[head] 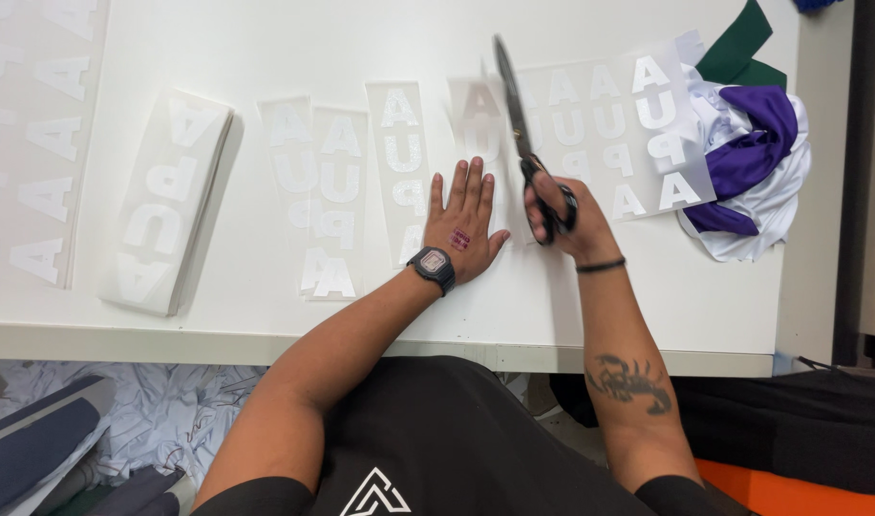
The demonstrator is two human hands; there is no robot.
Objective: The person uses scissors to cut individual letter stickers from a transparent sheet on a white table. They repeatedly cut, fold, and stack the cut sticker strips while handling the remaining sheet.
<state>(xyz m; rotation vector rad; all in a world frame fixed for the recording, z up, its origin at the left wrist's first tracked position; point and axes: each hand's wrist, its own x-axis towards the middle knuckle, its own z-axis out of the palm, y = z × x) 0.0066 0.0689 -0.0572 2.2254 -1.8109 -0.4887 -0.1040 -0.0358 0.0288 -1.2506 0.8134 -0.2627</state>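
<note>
My right hand [564, 218] grips black-handled scissors [520, 134] whose long blades point away from me across a clear transfer sheet with white letters [600, 124]. My left hand [461, 222] lies flat with fingers spread, pressing down a strip of that lettered film [476, 119] just left of the blades. A dark digital watch sits on my left wrist, a thin black band on my right. The blades look nearly closed over the sheet.
Several cut lettered strips [399, 162] lie in a row on the white table [246, 48], with a thicker stack [165, 205] at left. Purple, white and green fabric [753, 162] is bunched at the right edge. Crumpled cloth lies on the floor below left.
</note>
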